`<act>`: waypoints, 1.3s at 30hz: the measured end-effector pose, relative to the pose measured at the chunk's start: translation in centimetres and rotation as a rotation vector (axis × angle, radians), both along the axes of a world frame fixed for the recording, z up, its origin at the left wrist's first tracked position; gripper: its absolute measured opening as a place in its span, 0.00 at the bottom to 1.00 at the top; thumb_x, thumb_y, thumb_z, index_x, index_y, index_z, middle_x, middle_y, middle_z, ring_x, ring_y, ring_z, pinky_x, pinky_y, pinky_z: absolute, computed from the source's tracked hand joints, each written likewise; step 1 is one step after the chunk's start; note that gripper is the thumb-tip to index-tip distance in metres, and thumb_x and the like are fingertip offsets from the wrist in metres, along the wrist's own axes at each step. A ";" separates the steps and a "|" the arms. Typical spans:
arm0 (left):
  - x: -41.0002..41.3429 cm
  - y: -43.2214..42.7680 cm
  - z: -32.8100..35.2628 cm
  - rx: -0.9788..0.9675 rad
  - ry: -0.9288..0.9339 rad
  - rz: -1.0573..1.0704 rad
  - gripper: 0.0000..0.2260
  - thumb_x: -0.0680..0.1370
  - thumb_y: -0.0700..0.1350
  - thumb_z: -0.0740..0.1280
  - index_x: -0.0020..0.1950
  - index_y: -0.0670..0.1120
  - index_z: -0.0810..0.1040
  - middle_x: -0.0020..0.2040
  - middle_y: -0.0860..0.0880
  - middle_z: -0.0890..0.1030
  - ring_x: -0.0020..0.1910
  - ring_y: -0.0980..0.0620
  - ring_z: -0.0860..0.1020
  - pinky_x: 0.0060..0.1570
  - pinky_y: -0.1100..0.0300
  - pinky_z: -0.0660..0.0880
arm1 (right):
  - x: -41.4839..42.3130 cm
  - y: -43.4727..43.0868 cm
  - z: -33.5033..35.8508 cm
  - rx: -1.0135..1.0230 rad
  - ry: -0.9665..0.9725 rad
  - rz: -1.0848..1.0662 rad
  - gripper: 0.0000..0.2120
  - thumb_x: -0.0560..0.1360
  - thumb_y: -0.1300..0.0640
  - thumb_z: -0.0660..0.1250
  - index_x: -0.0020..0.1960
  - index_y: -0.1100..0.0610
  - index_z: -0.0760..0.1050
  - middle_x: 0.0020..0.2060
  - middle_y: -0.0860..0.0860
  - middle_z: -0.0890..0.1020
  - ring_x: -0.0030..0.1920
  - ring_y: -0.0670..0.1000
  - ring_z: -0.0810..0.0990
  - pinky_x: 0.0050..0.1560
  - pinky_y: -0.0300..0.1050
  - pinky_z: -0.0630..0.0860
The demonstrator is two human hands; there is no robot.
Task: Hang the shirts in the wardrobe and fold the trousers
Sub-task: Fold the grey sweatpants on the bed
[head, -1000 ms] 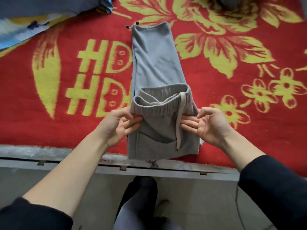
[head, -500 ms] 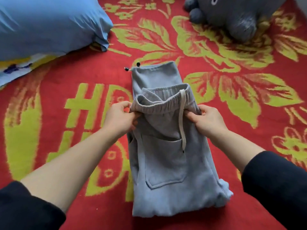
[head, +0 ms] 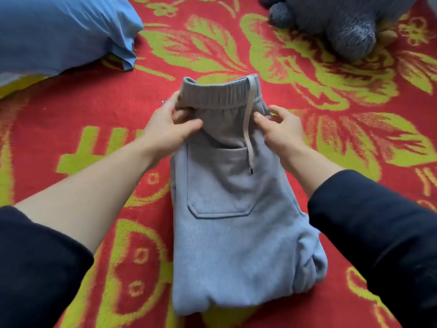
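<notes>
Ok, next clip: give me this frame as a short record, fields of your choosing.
garment: folded grey fleece trousers, patch pocket facing up
surface: red blanket with yellow-green flowers
left hand: grips the left end of the elastic waistband
right hand: pinches the fabric at the right side, below the waistband
drawstring: white cord hangs over the pocket
nearby: blue pillow far left, grey plush toy far right
stage: folding under way

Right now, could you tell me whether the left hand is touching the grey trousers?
Touching. The head view shows the left hand gripping the grey trousers just under the waistband, its thumb pressed onto the fabric.
</notes>
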State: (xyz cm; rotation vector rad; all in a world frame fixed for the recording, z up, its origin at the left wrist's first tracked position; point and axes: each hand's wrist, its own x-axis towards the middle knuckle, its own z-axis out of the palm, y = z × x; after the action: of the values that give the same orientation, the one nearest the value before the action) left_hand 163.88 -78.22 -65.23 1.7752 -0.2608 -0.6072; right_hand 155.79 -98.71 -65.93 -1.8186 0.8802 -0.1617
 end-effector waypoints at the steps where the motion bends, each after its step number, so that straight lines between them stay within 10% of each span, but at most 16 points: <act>1: -0.9 0.1 -0.6 0.035 -0.031 -0.060 0.33 0.76 0.41 0.69 0.77 0.53 0.56 0.68 0.56 0.71 0.66 0.64 0.69 0.58 0.73 0.68 | -0.8 0.2 -0.5 0.032 -0.002 0.017 0.26 0.74 0.53 0.71 0.70 0.56 0.70 0.60 0.50 0.78 0.61 0.49 0.76 0.62 0.46 0.73; 5: -7.4 2.1 -3.7 0.431 -0.378 -0.290 0.36 0.77 0.53 0.65 0.78 0.56 0.46 0.78 0.55 0.51 0.76 0.56 0.48 0.75 0.52 0.51 | -7.5 1.7 -1.6 -0.174 0.020 0.276 0.30 0.72 0.54 0.70 0.72 0.56 0.68 0.69 0.50 0.73 0.69 0.48 0.70 0.70 0.47 0.67; 11: -19.6 5.5 -5.5 0.629 -0.742 -0.541 0.27 0.75 0.55 0.57 0.74 0.49 0.65 0.75 0.46 0.63 0.75 0.47 0.56 0.72 0.44 0.56 | -20.3 2.3 -2.5 -0.694 -0.036 0.799 0.27 0.73 0.49 0.66 0.69 0.58 0.71 0.70 0.52 0.71 0.73 0.51 0.67 0.71 0.46 0.64; 16: -24.4 6.8 -5.9 0.840 -0.767 -0.778 0.36 0.69 0.64 0.63 0.74 0.50 0.66 0.75 0.40 0.63 0.74 0.34 0.58 0.68 0.40 0.56 | -25.3 1.8 -4.3 -0.863 0.032 1.085 0.38 0.70 0.39 0.67 0.74 0.55 0.64 0.73 0.53 0.67 0.75 0.52 0.61 0.73 0.52 0.59; 22: -24.0 5.7 -5.9 1.039 -0.689 -0.827 0.45 0.56 0.49 0.77 0.72 0.43 0.69 0.72 0.37 0.66 0.71 0.31 0.63 0.68 0.37 0.59 | -24.7 0.7 -6.2 -0.994 0.156 1.220 0.36 0.67 0.44 0.64 0.72 0.57 0.67 0.71 0.55 0.70 0.72 0.56 0.67 0.69 0.54 0.60; 26: -23.4 5.5 -5.1 1.067 -0.666 -0.858 0.41 0.56 0.51 0.80 0.68 0.44 0.74 0.68 0.39 0.72 0.67 0.32 0.70 0.61 0.38 0.69 | -24.0 0.5 -5.6 -0.917 0.136 1.217 0.28 0.71 0.46 0.55 0.68 0.55 0.74 0.67 0.53 0.75 0.68 0.56 0.73 0.70 0.53 0.65; 29: -22.6 5.2 -3.5 0.973 -0.618 -0.848 0.32 0.75 0.49 0.68 0.77 0.49 0.59 0.77 0.44 0.57 0.76 0.38 0.54 0.73 0.47 0.53 | -23.0 0.2 -3.4 -0.647 0.229 1.168 0.23 0.76 0.46 0.56 0.67 0.52 0.74 0.65 0.52 0.77 0.67 0.55 0.73 0.70 0.51 0.66; 31: -21.9 4.8 -1.6 0.942 -0.385 -0.865 0.26 0.81 0.46 0.56 0.78 0.52 0.52 0.79 0.49 0.49 0.77 0.45 0.46 0.74 0.53 0.43 | -22.2 -0.1 -1.4 -0.442 0.298 1.114 0.11 0.77 0.48 0.59 0.56 0.48 0.74 0.50 0.49 0.83 0.54 0.54 0.78 0.55 0.51 0.75; 33: -21.7 4.3 0.4 0.910 -0.219 -0.791 0.22 0.80 0.46 0.55 0.76 0.52 0.61 0.77 0.46 0.60 0.76 0.44 0.56 0.74 0.53 0.53 | -21.1 -0.3 0.6 -0.329 0.351 1.090 0.05 0.77 0.49 0.60 0.44 0.48 0.71 0.34 0.46 0.80 0.39 0.49 0.79 0.41 0.47 0.75; 35: -21.7 3.8 2.2 0.857 -0.148 -0.708 0.11 0.78 0.46 0.57 0.54 0.48 0.77 0.54 0.45 0.80 0.58 0.42 0.75 0.53 0.53 0.72 | -20.3 -0.3 2.5 -0.253 0.429 1.088 0.07 0.76 0.50 0.61 0.44 0.51 0.75 0.33 0.47 0.81 0.37 0.47 0.79 0.38 0.42 0.75; 39: -22.8 3.6 3.8 0.785 0.138 -0.688 0.12 0.66 0.52 0.62 0.28 0.46 0.67 0.27 0.52 0.70 0.30 0.52 0.69 0.31 0.58 0.64 | -21.0 -0.3 4.8 -0.070 0.626 1.127 0.11 0.76 0.51 0.61 0.39 0.53 0.77 0.29 0.44 0.79 0.32 0.44 0.76 0.32 0.36 0.71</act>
State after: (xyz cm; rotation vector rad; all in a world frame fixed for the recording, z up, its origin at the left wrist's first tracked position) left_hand 141.04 -74.65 -61.42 2.3746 -0.6075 -1.4675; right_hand 134.83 -99.06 -61.12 -2.1981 0.1224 1.1372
